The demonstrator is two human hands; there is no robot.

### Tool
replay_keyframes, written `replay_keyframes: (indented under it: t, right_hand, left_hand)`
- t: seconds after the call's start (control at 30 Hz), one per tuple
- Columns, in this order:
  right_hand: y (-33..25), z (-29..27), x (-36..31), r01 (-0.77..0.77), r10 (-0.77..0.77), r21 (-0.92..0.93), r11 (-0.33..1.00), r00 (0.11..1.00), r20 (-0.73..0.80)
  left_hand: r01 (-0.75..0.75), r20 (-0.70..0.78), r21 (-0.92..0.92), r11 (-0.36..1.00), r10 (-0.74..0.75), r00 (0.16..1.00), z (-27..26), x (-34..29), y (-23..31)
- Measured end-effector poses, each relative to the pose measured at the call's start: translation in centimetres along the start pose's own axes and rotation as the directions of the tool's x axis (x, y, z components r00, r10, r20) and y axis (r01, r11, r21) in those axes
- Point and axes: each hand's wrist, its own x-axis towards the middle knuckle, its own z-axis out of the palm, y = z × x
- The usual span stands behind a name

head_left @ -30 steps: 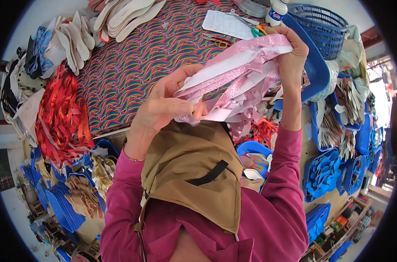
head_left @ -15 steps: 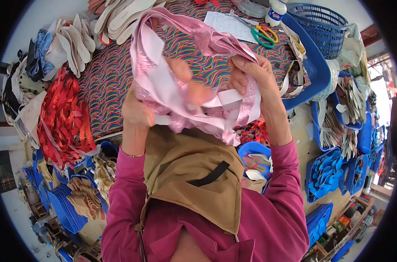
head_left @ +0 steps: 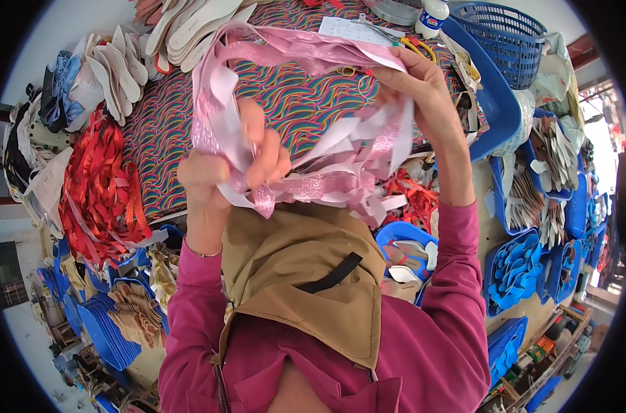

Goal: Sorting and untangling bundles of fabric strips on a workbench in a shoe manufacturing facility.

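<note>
A chain of shiny pink strips point(head_left: 313, 51) with white undersides hangs in a wide loop between my two hands, held above the table's near edge. My left hand point(head_left: 204, 173) is closed round the loop's left side, its fingers curled over the strips. At the upper right, my right hand point(head_left: 426, 93) pinches the top of the loop between thumb and fingers. Loose white strip ends dangle along the lower right of the loop. Behind it spreads the rainbow-patterned tablecloth point(head_left: 165, 127).
Red strips point(head_left: 99, 193) hang in a heap at the left table edge. Pale insoles point(head_left: 199, 31) lie stacked at the back left. Scissors point(head_left: 416, 47), a bottle point(head_left: 432, 17), a blue tray point(head_left: 495, 110) and a blue basket point(head_left: 505, 41) are at the back right. Blue bins point(head_left: 512, 272) stand lower right.
My right hand has moved up and right, stretching the loop wider. My left hand has shifted slightly left and lower. More tablecloth shows through the loop.
</note>
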Motion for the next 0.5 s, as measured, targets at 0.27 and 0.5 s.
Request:
replay_keyframes:
  t: [0.27, 0.5]
  right_hand:
    - [3.3, 4.3, -7.5, 0.188, -0.453, -0.628, 0.755, 0.842, -0.293]
    - [7.4, 5.6, -9.8, -0.212, 0.178, -0.223, 0.952, 0.971, -0.161]
  left_hand:
    - [-0.007, -0.300, 0.181, 0.984, 0.062, 0.952, -1.0, -0.7, -0.8]
    - [0.207, -0.384, 0.148, 0.967, -0.137, 0.913, -0.2, 0.2, -2.2]
